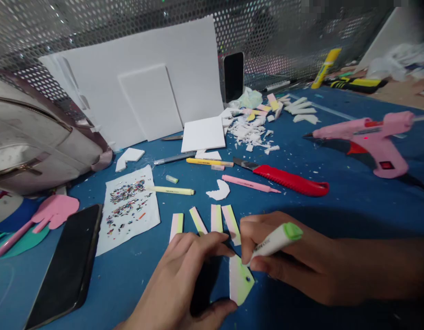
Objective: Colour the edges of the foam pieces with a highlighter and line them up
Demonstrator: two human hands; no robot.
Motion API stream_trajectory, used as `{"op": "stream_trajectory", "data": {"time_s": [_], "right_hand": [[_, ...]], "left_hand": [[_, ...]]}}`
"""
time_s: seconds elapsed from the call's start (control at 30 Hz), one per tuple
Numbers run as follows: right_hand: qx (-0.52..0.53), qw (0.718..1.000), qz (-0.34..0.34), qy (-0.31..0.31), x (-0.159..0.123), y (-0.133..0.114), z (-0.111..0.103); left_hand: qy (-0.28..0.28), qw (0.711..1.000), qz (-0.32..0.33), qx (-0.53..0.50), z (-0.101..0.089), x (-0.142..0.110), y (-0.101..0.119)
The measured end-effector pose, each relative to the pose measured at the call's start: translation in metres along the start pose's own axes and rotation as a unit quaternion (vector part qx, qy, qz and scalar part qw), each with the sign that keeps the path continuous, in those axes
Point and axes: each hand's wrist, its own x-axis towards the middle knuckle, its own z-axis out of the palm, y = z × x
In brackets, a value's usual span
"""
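My right hand (287,256) is closed around a highlighter (274,240) with a white barrel and a green end. Its tip meets the edge of a small foam piece (240,282), pale pink on one side, yellow-green on the other, with a dark dot. My left hand (186,270) grips this piece at top and bottom between fingers and thumb. Just beyond my hands lie several pink-and-green strips (216,219), the leftmost partly behind my left fingers. Farther off are a curved white foam scrap (218,189), a pink highlighter (249,183) and a pale yellow highlighter (172,189).
A red utility knife (290,180) lies with its blade out. At right stands a pink glue gun (366,137). White boards (191,59) lean at the back beside foam scraps (249,133). On the left are a phone (66,266), glitter-strewn paper (129,238) and a bag (36,133).
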Motion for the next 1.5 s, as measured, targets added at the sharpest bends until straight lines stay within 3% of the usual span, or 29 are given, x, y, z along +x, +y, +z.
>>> {"op": "stream_trajectory", "data": {"time_s": [0.1,0.17,0.27,0.43,0.53,0.63,0.87,1.1,1.23,1.5], "right_hand": [[0.019,0.999,-0.019,-0.018,-0.003,0.003,0.0],[0.067,0.997,-0.041,0.018,-0.006,0.006,0.0],[0.156,0.984,-0.018,0.084,-0.01,0.009,0.002],[0.227,0.967,-0.002,0.115,-0.009,0.008,0.003],[0.228,0.968,0.0,0.107,-0.008,0.004,0.002],[0.22,0.969,-0.001,0.112,-0.007,0.004,0.001],[0.195,0.977,-0.009,0.092,-0.007,0.007,0.004],[0.17,0.981,0.044,0.085,-0.006,-0.006,-0.001],[0.174,0.98,0.039,0.09,-0.005,-0.009,-0.003],[0.217,0.972,0.037,0.084,-0.008,0.006,0.003]], "left_hand": [[-0.001,1.0,-0.001,0.0,0.001,0.0,-0.001],[0.003,1.0,0.017,-0.005,0.001,0.0,-0.001],[0.012,1.0,0.012,0.005,-0.003,-0.001,0.003],[0.097,0.991,-0.032,0.087,-0.03,0.001,0.007],[0.157,0.978,-0.033,0.134,-0.05,0.006,0.0],[0.179,0.967,-0.028,0.18,-0.065,0.013,-0.013],[0.133,0.967,-0.042,0.212,-0.081,0.028,-0.036],[0.055,0.976,-0.048,0.206,-0.081,0.078,-0.036],[0.035,0.974,-0.062,0.216,-0.075,0.098,-0.044],[0.029,0.966,-0.054,0.25,-0.073,0.105,-0.05]]}}
